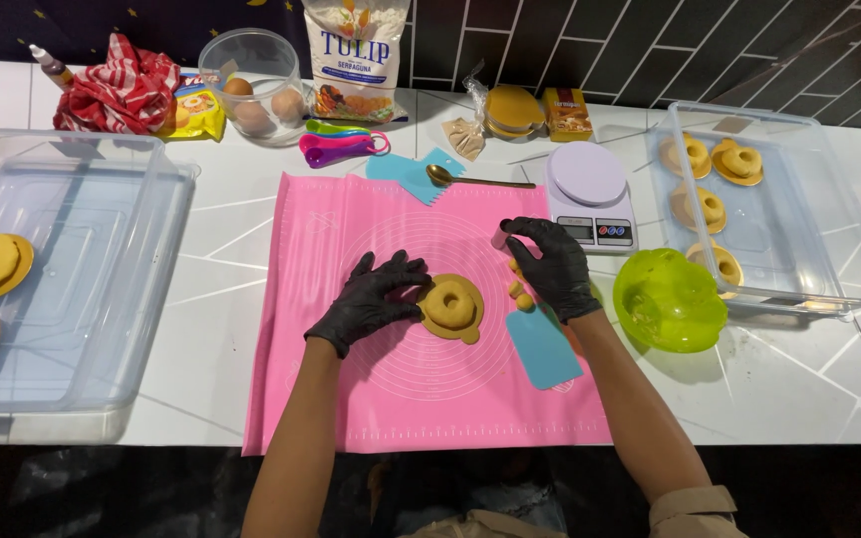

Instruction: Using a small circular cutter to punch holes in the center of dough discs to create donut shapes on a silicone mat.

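That dough ring (450,306) mid pink mat (430,319) looks soft and dents easily, so I'd lift from underneath its yellow disc. Left hand (369,301) rests spread at its edge, grip holding nothing; right hand (550,267) pinches a small metal cutter (501,234). Dough bits (518,291), blue scraper (542,347) and scale (590,194) crowd the right of the surface.

A white table (231,269) with thin grey marble-like lines fills most of the view. Behind it stands a dark tiled wall (590,45) with pale joints. Below the table edge the floor (102,493) looks black, perhaps glossy.
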